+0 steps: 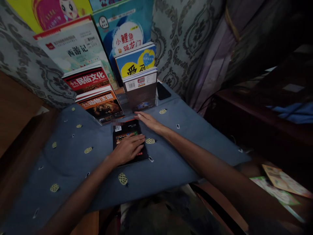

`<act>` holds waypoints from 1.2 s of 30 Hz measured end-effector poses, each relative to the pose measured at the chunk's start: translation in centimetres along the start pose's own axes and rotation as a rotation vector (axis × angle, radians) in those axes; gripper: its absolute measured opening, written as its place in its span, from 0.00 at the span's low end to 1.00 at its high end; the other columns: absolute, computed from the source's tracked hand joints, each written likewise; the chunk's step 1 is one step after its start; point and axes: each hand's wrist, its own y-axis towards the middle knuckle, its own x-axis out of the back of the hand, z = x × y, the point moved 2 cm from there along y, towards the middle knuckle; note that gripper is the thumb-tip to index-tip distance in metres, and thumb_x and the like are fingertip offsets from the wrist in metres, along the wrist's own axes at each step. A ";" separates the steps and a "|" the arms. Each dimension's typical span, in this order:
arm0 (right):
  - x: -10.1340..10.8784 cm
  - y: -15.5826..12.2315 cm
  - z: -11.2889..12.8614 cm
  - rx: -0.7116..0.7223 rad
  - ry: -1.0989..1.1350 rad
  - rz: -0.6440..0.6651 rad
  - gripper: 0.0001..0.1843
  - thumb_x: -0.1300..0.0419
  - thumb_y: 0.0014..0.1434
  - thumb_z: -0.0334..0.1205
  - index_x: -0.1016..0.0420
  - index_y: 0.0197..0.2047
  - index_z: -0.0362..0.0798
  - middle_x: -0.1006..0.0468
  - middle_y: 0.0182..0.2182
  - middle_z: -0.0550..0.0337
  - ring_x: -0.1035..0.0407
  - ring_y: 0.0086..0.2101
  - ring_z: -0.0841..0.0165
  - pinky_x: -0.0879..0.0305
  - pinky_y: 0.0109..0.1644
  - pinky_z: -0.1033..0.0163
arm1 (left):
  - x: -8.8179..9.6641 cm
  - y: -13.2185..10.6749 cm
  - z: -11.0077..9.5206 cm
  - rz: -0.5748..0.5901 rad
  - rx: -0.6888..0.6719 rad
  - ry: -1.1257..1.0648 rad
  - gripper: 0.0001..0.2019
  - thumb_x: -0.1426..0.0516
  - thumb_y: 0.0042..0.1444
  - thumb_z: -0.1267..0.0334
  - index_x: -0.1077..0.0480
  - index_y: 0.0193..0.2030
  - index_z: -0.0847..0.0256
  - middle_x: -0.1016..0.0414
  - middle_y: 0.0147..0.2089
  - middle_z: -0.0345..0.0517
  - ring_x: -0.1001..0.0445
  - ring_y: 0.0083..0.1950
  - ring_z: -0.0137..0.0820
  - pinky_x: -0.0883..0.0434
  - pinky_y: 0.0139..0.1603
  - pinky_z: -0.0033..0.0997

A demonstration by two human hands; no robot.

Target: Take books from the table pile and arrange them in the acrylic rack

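A dark-covered book [125, 130] lies flat on the blue cloth [73, 153] in front of me. My left hand [128, 148] rests flat on its cover, fingers stretched out. My right hand [149, 122] lies open along the book's right edge, fingers pointing toward the far corner. Right behind the book, a book with a white barcode strip [141, 89] stands upright. A blue and yellow book [135, 60] stands behind that one.
Two red and orange books [94, 93] lean in a stack at left, with larger picture books [73, 45] against the patterned curtain. A dark phone [163, 90] lies behind the upright books. Loose pamphlets [281, 186] sit low at right. Dark wooden furniture stands at right.
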 end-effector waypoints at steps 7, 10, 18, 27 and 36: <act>0.2 0.0 0.2 -0.027 0.068 0.010 0.26 0.57 0.74 0.49 0.37 0.67 0.46 0.24 0.59 0.47 0.29 0.58 0.65 0.35 0.64 0.54 | -0.1 2.7 5.6 -0.003 0.092 0.033 0.20 0.53 0.70 0.60 0.32 0.63 0.63 0.31 0.67 0.55 0.34 0.69 0.37 0.39 0.71 0.51; 0.3 0.3 0.1 -0.020 0.100 -0.040 0.24 0.55 0.73 0.44 0.36 0.65 0.42 0.24 0.58 0.44 0.28 0.57 0.65 0.35 0.64 0.55 | -0.1 3.4 7.2 -0.005 0.105 0.018 0.22 0.51 0.69 0.57 0.32 0.64 0.64 0.31 0.67 0.56 0.34 0.69 0.39 0.38 0.71 0.49; 0.3 -0.3 0.7 0.096 -0.281 -0.140 0.22 0.55 0.72 0.43 0.31 0.62 0.49 0.23 0.58 0.51 0.29 0.57 0.62 0.35 0.63 0.52 | -0.6 3.2 8.7 -0.051 0.212 0.006 0.29 0.49 0.67 0.48 0.37 0.67 0.66 0.35 0.70 0.59 0.36 0.70 0.42 0.38 0.70 0.48; -0.8 -1.8 2.0 0.182 -0.630 0.011 0.23 0.55 0.72 0.37 0.33 0.65 0.48 0.22 0.56 0.50 0.27 0.55 0.61 0.36 0.62 0.52 | -1.1 2.3 7.4 -0.018 0.260 0.158 0.29 0.54 0.70 0.49 0.42 0.70 0.65 0.40 0.72 0.60 0.44 0.74 0.41 0.45 0.73 0.50; -1.2 -2.1 1.4 0.225 -0.796 0.038 0.21 0.47 0.68 0.37 0.30 0.62 0.48 0.26 0.60 0.48 0.33 0.60 0.58 0.44 0.67 0.43 | -1.3 -1.6 7.1 0.069 0.353 0.166 0.37 0.58 0.68 0.41 0.58 0.76 0.62 0.54 0.77 0.63 0.57 0.78 0.44 0.53 0.74 0.58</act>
